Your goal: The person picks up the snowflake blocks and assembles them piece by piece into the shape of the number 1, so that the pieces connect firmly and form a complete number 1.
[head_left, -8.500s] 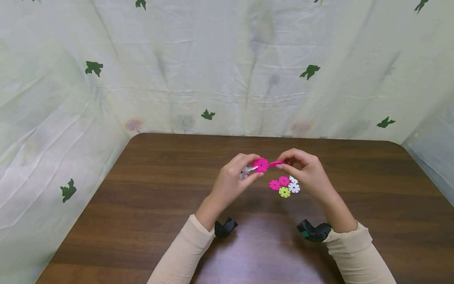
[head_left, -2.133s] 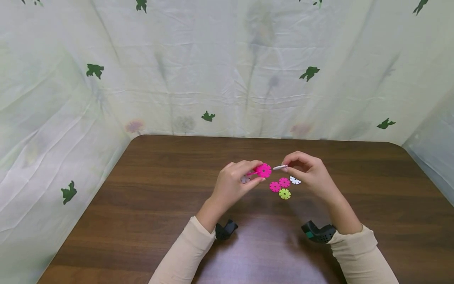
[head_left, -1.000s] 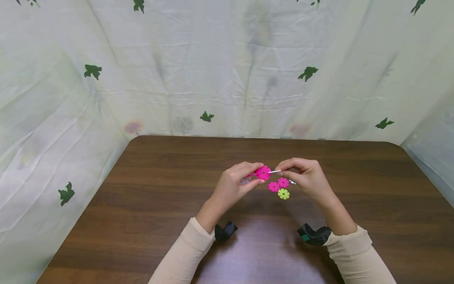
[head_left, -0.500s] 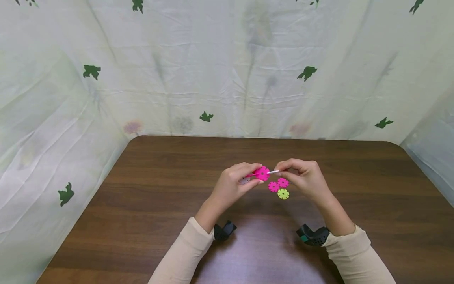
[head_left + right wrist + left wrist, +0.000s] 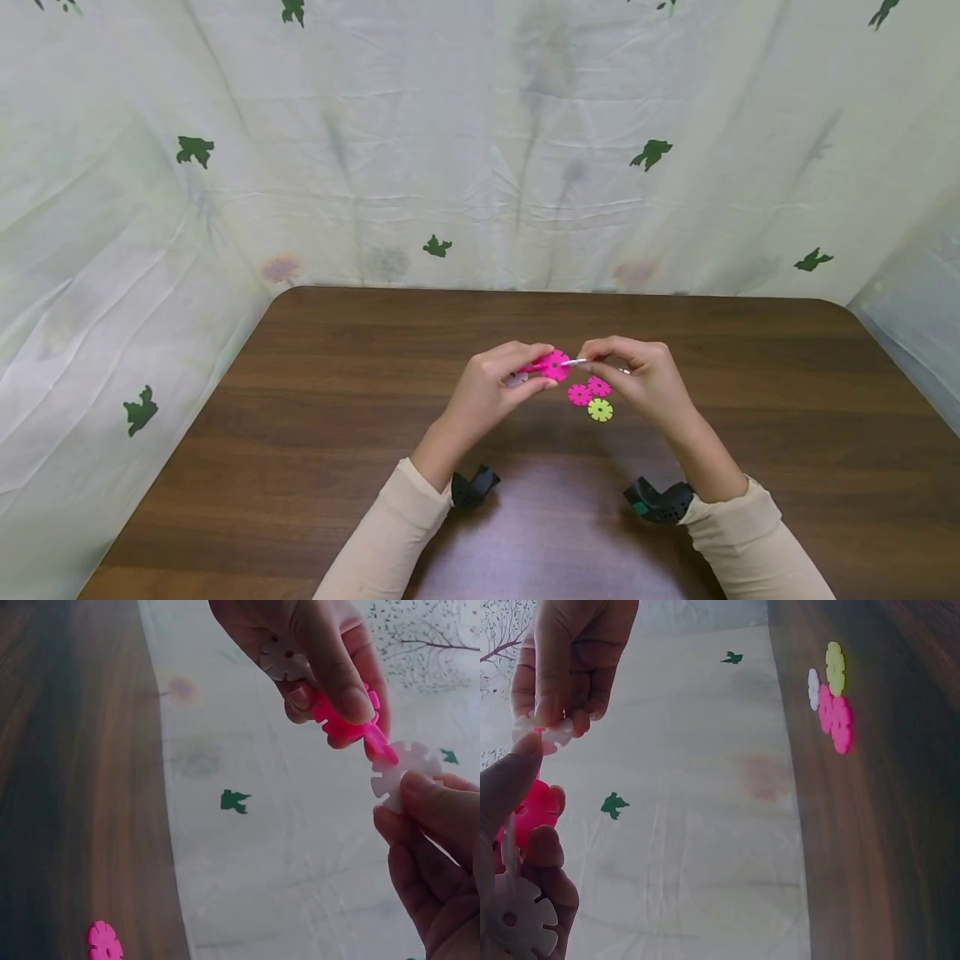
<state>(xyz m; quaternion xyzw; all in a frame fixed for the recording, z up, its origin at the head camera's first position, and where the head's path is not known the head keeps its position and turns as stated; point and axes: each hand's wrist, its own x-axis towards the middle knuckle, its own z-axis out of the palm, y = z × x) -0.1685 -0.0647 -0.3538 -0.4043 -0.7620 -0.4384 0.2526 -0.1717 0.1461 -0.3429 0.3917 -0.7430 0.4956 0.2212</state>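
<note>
My left hand [image 5: 491, 383] pinches a short chain of joined notched plastic discs. At its outer end is a pink flower-shaped disc [image 5: 556, 366], and a white disc [image 5: 525, 922] hangs by the palm in the left wrist view. Between thumb and fingertips my right hand [image 5: 637, 371] pinches another white notched disc [image 5: 407, 769]. The edge of that disc meets the end pink disc, the two crossing at an angle at their slots. On the table below lie two pink discs [image 5: 578, 395], a yellow-green disc [image 5: 600, 409] and a white disc [image 5: 814, 690], mostly covered by the right hand from above.
Both hands are raised over a brown wooden table [image 5: 360, 433]. A pale curtain [image 5: 480, 150] with green leaf shapes stands behind its far edge. Black wrist cameras [image 5: 476, 487] sit at both cuffs, above the table's front half.
Earlier the right hand held a pink disc at the chain; afterwards it lifted a white disc from the pile. That white disc has moved left, from apart to engaging the end pink disc's edge.
</note>
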